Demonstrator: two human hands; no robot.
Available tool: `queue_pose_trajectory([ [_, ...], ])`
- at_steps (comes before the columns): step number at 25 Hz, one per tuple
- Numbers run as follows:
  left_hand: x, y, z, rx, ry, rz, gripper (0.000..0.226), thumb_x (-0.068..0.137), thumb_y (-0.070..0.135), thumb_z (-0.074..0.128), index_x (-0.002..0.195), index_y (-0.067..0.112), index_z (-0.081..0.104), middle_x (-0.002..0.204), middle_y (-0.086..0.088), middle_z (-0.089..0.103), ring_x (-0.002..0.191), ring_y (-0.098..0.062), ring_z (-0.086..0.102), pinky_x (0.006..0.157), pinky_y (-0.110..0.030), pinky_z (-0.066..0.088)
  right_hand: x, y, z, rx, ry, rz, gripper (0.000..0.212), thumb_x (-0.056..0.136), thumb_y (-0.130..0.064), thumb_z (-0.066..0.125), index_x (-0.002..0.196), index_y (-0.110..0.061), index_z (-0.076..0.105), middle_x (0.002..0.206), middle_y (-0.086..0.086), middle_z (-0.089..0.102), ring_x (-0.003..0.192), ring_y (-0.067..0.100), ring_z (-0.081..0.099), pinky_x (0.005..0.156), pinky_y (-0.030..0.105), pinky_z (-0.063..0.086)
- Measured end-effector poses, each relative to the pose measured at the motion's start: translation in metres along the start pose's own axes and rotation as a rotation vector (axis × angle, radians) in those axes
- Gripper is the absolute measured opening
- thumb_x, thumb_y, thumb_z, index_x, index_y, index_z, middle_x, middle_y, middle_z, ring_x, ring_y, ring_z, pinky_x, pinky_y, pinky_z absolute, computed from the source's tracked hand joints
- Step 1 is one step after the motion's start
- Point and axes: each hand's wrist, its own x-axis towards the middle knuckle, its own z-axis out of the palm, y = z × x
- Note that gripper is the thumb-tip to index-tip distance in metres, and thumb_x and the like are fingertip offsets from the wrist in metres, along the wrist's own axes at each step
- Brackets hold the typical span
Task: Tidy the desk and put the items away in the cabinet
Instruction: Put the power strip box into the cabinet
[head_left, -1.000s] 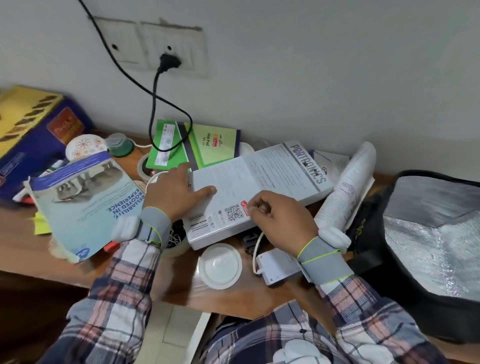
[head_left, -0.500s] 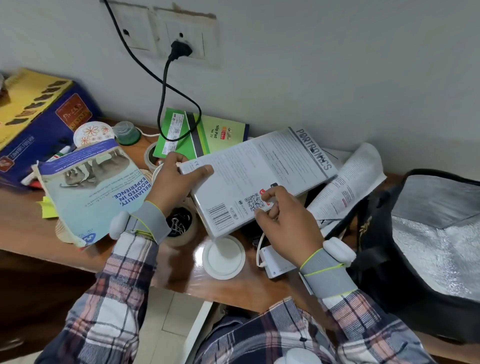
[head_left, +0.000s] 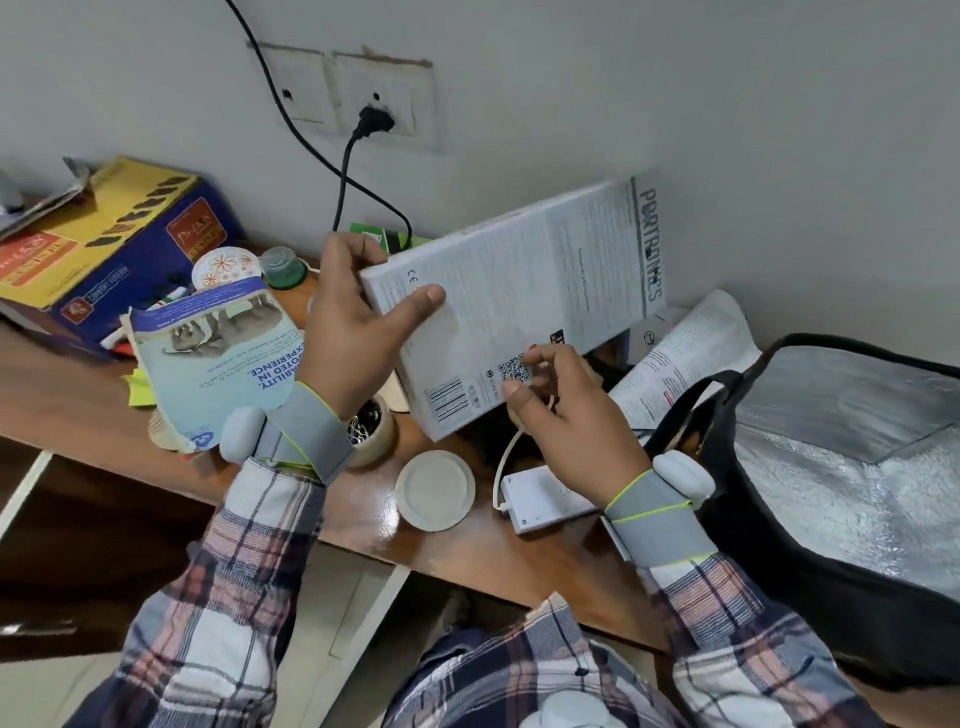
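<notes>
A long white box (head_left: 519, 291) with grey print and a QR code is tilted up above the wooden desk (head_left: 467, 551). My left hand (head_left: 353, 332) grips its left end, thumb on the top face and fingers behind. At the near edge by the QR code, my right hand (head_left: 566, 421) pinches the box with curled fingertips. A green notepad (head_left: 374, 234) lies mostly hidden behind the box.
A blue brochure (head_left: 223, 353), a yellow-and-blue carton (head_left: 104, 244), a green-capped jar (head_left: 280, 267) and a tub of binder clips (head_left: 371, 426) crowd the left. A white lid (head_left: 435, 491) and a white cabled device (head_left: 545, 499) lie near. An open black insulated bag (head_left: 831, 467) stands right. A black cord hangs from the wall plug (head_left: 374, 119).
The white box has come up off the desk and tilted, its right end rising toward the wall. Both hands rose with it; my right hand's hold has slid to the near edge.
</notes>
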Motion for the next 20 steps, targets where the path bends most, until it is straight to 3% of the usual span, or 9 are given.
queue_pose_trajectory([
  [4,-0.03,0.038,-0.011,-0.074,0.03,0.125,0.052,0.074,0.015,0.082,0.103,0.023,0.04,0.106,-0.01,0.051,0.093,-0.019,0.059,0.073,-0.036,0.057,0.001,-0.009,-0.009,0.205,-0.007,-0.007,0.05,0.092,-0.056,0.052,0.134,-0.03,0.041,0.129,0.006,0.054,0.108,0.021,0.062,0.1,0.044,0.047],
  [7,-0.058,0.054,-0.022,0.013,0.023,0.189,0.062,0.07,0.011,0.084,0.112,0.026,0.041,0.113,-0.002,0.053,0.108,-0.022,0.058,0.085,-0.037,0.056,-0.003,-0.019,-0.004,0.409,0.004,0.032,0.065,0.08,-0.075,0.046,0.129,-0.033,0.041,0.128,0.0,0.058,0.117,0.019,0.058,0.105,0.045,0.045],
  [9,-0.078,0.061,-0.026,0.068,-0.021,0.237,0.067,0.068,0.007,0.084,0.118,0.017,0.042,0.117,-0.003,0.055,0.113,-0.021,0.057,0.092,-0.036,0.053,-0.008,-0.026,0.0,0.615,-0.04,0.112,0.077,0.075,-0.084,0.049,0.128,-0.028,0.045,0.13,0.004,0.058,0.114,0.027,0.063,0.098,0.048,0.05],
  [11,-0.097,0.067,-0.026,0.121,-0.076,0.25,0.064,0.067,0.008,0.082,0.119,0.015,0.045,0.118,-0.001,0.057,0.113,-0.017,0.058,0.092,-0.029,0.05,-0.015,-0.032,0.001,0.877,-0.125,0.183,0.086,0.071,-0.08,0.053,0.135,-0.022,0.048,0.126,0.008,0.064,0.104,0.03,0.069,0.086,0.045,0.057],
  [13,-0.111,0.072,-0.025,0.197,-0.122,0.249,0.063,0.067,0.008,0.082,0.119,0.019,0.049,0.119,0.002,0.058,0.114,-0.013,0.057,0.091,-0.03,0.051,-0.022,-0.033,0.0,1.03,-0.195,0.199,0.082,0.071,-0.074,0.054,0.133,-0.021,0.052,0.113,0.007,0.071,0.101,0.03,0.07,0.084,0.046,0.058],
  [16,-0.129,0.076,-0.021,0.403,-0.189,0.315,0.068,0.062,0.006,0.084,0.118,0.024,0.049,0.125,0.006,0.055,0.118,-0.015,0.052,0.087,-0.041,0.052,-0.033,-0.034,0.002,1.149,-0.226,0.192,0.067,0.077,-0.063,0.06,0.128,-0.02,0.058,0.11,0.01,0.067,0.097,0.025,0.065,0.09,0.05,0.055],
  [20,-0.146,0.076,-0.008,0.595,-0.236,0.446,0.061,0.059,0.01,0.076,0.115,0.017,0.055,0.127,0.005,0.054,0.121,-0.012,0.048,0.099,-0.027,0.041,-0.034,-0.035,0.003,1.215,-0.178,0.264,0.037,0.083,-0.036,0.067,0.115,-0.019,0.058,0.107,0.01,0.058,0.101,0.025,0.054,0.086,0.044,0.046],
])
